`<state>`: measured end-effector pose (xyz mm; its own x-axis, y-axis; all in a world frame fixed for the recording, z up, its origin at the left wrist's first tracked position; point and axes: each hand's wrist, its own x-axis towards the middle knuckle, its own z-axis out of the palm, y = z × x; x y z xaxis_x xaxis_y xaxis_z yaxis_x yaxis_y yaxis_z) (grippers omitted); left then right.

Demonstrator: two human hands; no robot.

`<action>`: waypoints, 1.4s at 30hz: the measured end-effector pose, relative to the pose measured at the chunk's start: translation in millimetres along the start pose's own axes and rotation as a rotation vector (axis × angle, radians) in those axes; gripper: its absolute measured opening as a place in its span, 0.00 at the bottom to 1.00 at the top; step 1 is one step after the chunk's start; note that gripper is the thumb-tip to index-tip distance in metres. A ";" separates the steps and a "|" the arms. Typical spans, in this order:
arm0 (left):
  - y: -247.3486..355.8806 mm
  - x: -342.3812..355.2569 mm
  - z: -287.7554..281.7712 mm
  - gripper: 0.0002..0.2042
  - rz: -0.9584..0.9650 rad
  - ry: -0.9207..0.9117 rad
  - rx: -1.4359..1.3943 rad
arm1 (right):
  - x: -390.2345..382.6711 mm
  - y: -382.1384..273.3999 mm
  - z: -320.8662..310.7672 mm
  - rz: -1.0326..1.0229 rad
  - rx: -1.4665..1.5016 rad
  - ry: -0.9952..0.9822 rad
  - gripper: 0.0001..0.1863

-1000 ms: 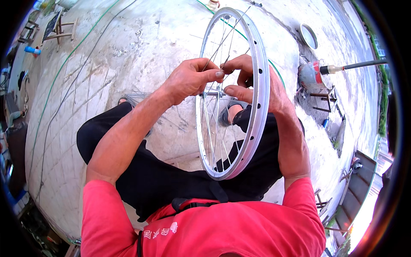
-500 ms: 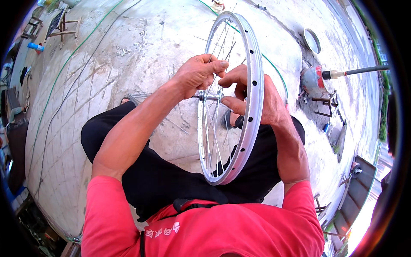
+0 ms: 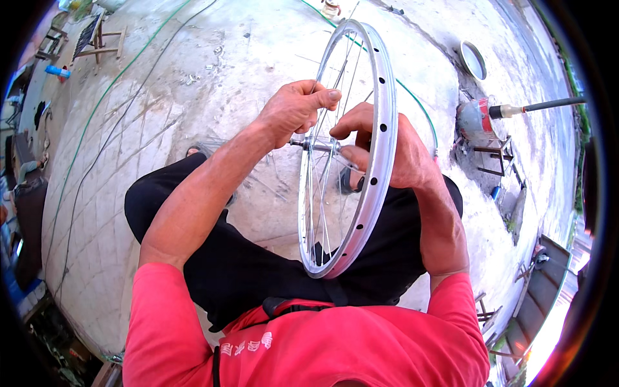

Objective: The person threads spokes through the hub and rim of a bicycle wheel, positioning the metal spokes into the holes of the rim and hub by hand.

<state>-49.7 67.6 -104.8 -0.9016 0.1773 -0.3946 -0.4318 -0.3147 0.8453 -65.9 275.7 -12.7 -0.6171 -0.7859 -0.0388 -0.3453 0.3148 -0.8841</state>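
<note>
The left hand (image 3: 291, 115) pinches a thin spoke (image 3: 354, 11), likely springy. The wheel (image 3: 385, 97) stands near upright between both arms, above the lap (image 3: 258, 258) — light, I'd judge, with its stiff rim (image 3: 369, 203) the surest hold. Near the hub (image 3: 319, 147), the right hand (image 3: 377, 145) keeps thumb and forefinger apart.

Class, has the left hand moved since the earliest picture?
Yes: judged against the grey-and-red bucket, the left hand has shifted a little farther up the picture.
</note>
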 end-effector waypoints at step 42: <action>-4.2 -18.5 -9.7 0.15 0.044 0.056 0.072 | 2.7 11.8 7.7 -0.045 0.113 -0.121 0.12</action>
<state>-31.4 56.6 -104.5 -0.9207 0.1114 -0.3741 -0.3903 -0.2527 0.8853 -66.2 273.2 -26.8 -0.5108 -0.8584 -0.0483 -0.2845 0.2217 -0.9327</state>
